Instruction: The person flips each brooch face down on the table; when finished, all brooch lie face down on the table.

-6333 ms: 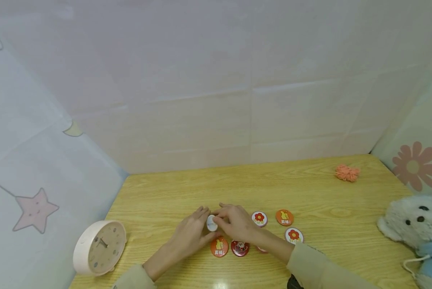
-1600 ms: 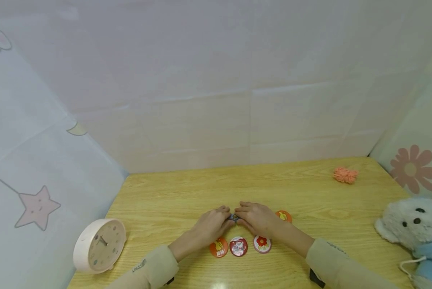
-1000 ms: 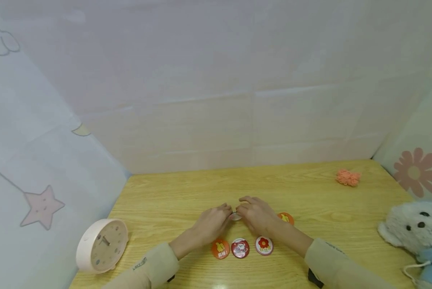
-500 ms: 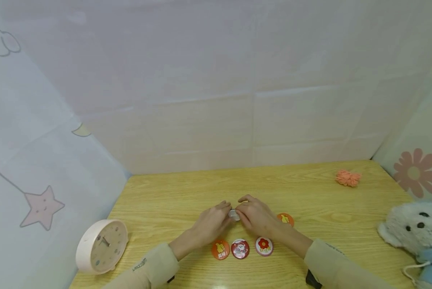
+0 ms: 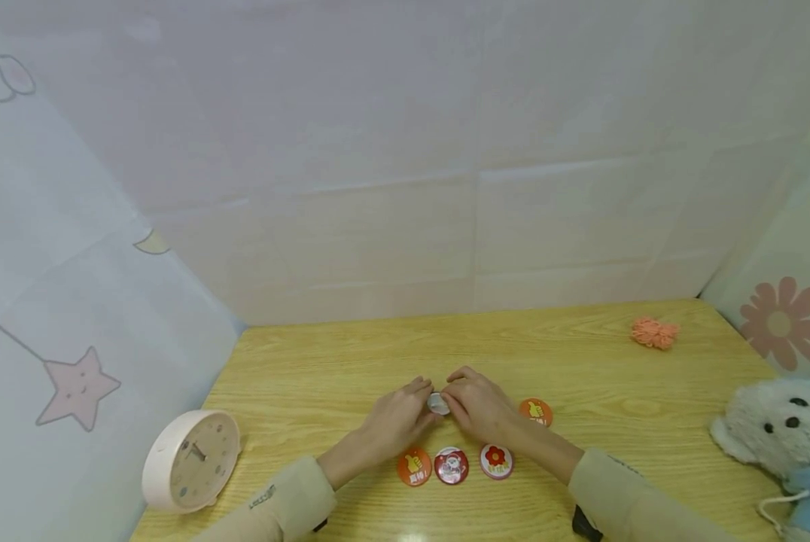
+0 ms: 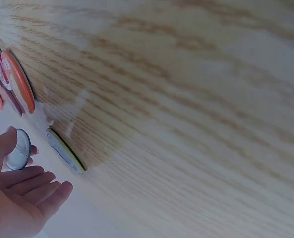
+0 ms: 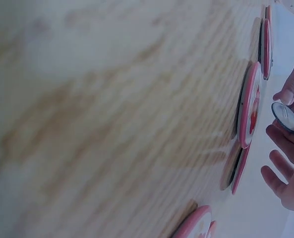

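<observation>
Both hands come together at the middle of the table around one round pin badge [image 5: 437, 404], its pale back turned up in the head view. My left hand [image 5: 394, 414] pinches the badge's left edge. On the opposite edge my right hand [image 5: 479, 406] grips it between thumb and fingers. The right wrist view shows the pin badge [image 7: 284, 117] under the thumb, with the other fingers spread. In front lie an orange thumbs-up badge [image 5: 414, 467], a red Santa badge [image 5: 451, 466] and a red-flower badge [image 5: 496, 461]. Another orange badge [image 5: 536, 412] shows behind the right forearm.
A pale round clock [image 5: 191, 461] stands at the table's left edge. At the right sits a white plush bear [image 5: 764, 429] in blue, and pink yarn [image 5: 654, 333] lies at the back right. A badge with a yellowish rim [image 6: 66, 150] lies flat in the left wrist view.
Over several seconds both hands have shifted right with the pin badge. Its blue face showed 1.6 seconds ago; since then it has turned so its pale back faces up.
</observation>
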A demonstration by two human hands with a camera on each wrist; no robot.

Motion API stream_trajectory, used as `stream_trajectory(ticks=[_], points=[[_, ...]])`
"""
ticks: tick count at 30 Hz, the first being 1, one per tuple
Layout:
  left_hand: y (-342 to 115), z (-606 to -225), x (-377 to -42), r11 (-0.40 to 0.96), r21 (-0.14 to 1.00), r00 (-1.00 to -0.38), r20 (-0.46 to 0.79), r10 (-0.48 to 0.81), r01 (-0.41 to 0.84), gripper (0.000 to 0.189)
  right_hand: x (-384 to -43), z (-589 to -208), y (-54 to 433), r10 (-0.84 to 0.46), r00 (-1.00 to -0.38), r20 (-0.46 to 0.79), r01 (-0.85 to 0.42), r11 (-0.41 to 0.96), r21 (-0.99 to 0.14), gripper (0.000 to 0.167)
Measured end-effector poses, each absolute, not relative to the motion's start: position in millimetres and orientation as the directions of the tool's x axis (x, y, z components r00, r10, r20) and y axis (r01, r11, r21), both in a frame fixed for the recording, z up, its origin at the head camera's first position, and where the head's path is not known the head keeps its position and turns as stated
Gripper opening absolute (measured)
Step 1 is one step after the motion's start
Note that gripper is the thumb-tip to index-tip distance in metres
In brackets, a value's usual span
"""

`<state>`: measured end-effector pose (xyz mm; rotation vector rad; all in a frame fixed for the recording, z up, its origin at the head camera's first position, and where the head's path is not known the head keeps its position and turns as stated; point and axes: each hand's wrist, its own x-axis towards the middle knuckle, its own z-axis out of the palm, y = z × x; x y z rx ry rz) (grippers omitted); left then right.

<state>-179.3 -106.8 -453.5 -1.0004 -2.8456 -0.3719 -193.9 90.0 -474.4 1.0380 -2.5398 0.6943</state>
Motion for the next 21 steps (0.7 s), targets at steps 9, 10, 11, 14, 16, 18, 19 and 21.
stream_trajectory(ticks=[9,10,11,14,16,18,19,21], points=[[-105.8,-457.6,-182.0,0.761,0.184,-0.782,0.201,0.59,0.622,0.06,-191.2,-474.8,86.3,-0.465,-0.804,0.371,-0.595,0.609,-0.525,0.015],[-105.5,-457.9,-182.2,0.763,0.182,-0.783,0.204,0.587,0.62,0.059,-191.2,-474.4,85.9,-0.456,-0.814,0.36,-0.58,0.601,-0.55,0.015],[-105.2,-457.6,-181.9,0.766,0.18,-0.785,0.208,0.583,0.617,0.06,-191.0,-474.1,85.6,-0.448,-0.823,0.348,-0.565,0.593,-0.574,0.016],[-104.0,-457.5,-181.7,0.774,0.17,-0.789,0.218,0.574,0.61,0.059,-191.5,-473.8,85.7,-0.429,-0.848,0.312,-0.52,0.558,-0.647,0.018],[-103.5,-457.2,-181.5,0.779,0.171,-0.794,0.224,0.565,0.603,0.06,-191.9,-472.6,86.7,-0.421,-0.863,0.279,-0.485,0.533,-0.693,0.02],[-103.0,-456.8,-181.4,0.782,0.175,-0.797,0.227,0.56,0.599,0.06,-192.5,-471.1,88.1,-0.433,-0.87,0.238,-0.451,0.499,-0.74,0.022],[-102.8,-456.5,-181.4,0.783,0.176,-0.798,0.226,0.558,0.597,0.06,-192.6,-469.9,88.8,-0.441,-0.87,0.219,-0.438,0.489,-0.754,0.022],[-102.4,-455.9,-181.6,0.784,0.175,-0.799,0.224,0.558,0.596,0.06,-192.4,-467.4,90.4,-0.473,-0.859,0.195,-0.435,0.476,-0.764,0.021]])
